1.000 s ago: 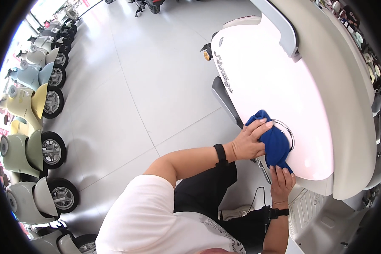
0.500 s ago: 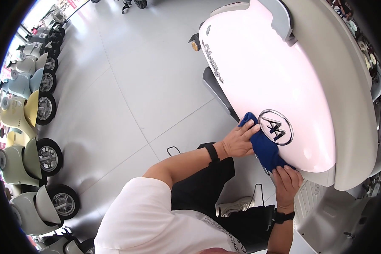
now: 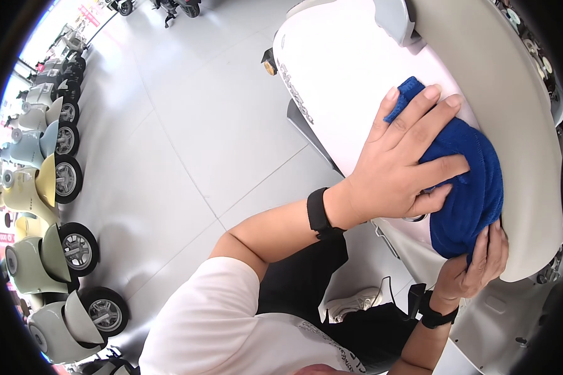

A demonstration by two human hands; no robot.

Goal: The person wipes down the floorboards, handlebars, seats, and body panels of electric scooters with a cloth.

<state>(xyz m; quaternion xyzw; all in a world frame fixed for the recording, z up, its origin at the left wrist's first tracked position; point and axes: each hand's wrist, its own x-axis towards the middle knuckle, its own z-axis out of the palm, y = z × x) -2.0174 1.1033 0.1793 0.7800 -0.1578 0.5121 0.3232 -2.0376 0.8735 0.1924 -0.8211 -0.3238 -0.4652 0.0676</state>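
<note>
A blue cloth (image 3: 472, 194), bunched and folded, lies on the glossy pink side panel (image 3: 338, 75) of a scooter. My left hand (image 3: 394, 162) presses it from above with fingers spread; thumb and index finger bend into its folds, and a corner sticks out past the fingertips. At the cloth's lower edge, by the rounded end of the panel, my right hand (image 3: 475, 265) holds it with the fingers together. The round chrome emblem is almost wholly hidden beneath my left hand and the cloth.
A beige body part (image 3: 532, 175) borders the panel on the right. Metal lettering (image 3: 295, 94) and an amber lamp (image 3: 269, 64) sit along its left side. Several scooters, among them a yellow one (image 3: 31, 187), stand in a row at far left on grey tiles (image 3: 187, 125).
Both hands and the cloth have moved right over the panel, my left hand also upward, my right hand slightly down. The emblem, visible before, is now covered. The view has shifted slightly.
</note>
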